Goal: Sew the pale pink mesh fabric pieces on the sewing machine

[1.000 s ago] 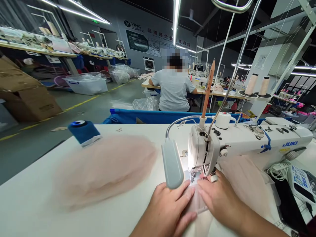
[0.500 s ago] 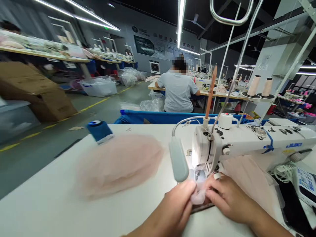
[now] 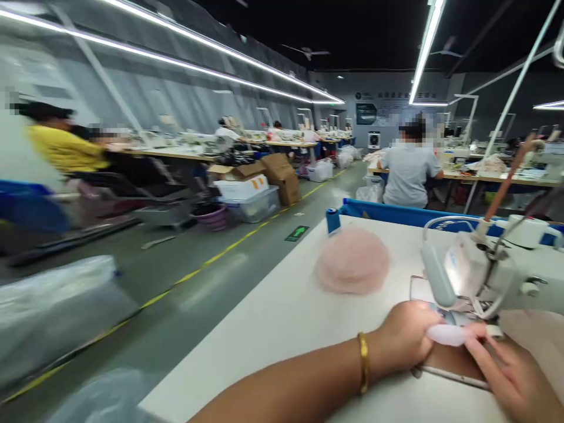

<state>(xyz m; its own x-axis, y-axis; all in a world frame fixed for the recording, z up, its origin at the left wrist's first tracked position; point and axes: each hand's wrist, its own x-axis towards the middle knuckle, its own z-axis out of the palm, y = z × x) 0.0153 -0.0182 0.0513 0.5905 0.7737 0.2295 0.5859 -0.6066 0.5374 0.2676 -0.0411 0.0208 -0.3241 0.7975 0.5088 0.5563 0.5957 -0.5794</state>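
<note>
left hand (image 3: 403, 336): closed round a small pale pink scrap of tulle (image 3: 447, 335), thumb side pinching it so it stays bunched just in front of the needle area
right hand (image 3: 513, 373): fingers spread and lying flat, fingertips touching the same scrap from the other side; I'd call it pressing more than gripping, probably to keep the stuff from sliding
scrap of tulle: sits between both hands near the right edge of the table (image 3: 286, 317), right under the sewing machine (image 3: 506, 264) head, over the metal plate (image 3: 453, 367)
wrist: gold bangle (image 3: 363, 370) on my left arm, forearm coming in diagonally from the bottom, hand rolled inward
lamp (image 3: 434, 275): grey gooseneck head hanging just above my left knuckles, lighting the needle area
pink pile (image 3: 352, 267): a mound of the same net, parked well apart toward the far edge of the table, out of the way I guess
blue spool (image 3: 333, 220): at the far corner, just behind the pile
rest: a person in a grey shirt (image 3: 408, 173) sitting with their back to me at the next table; everything on the left is blurry
</note>
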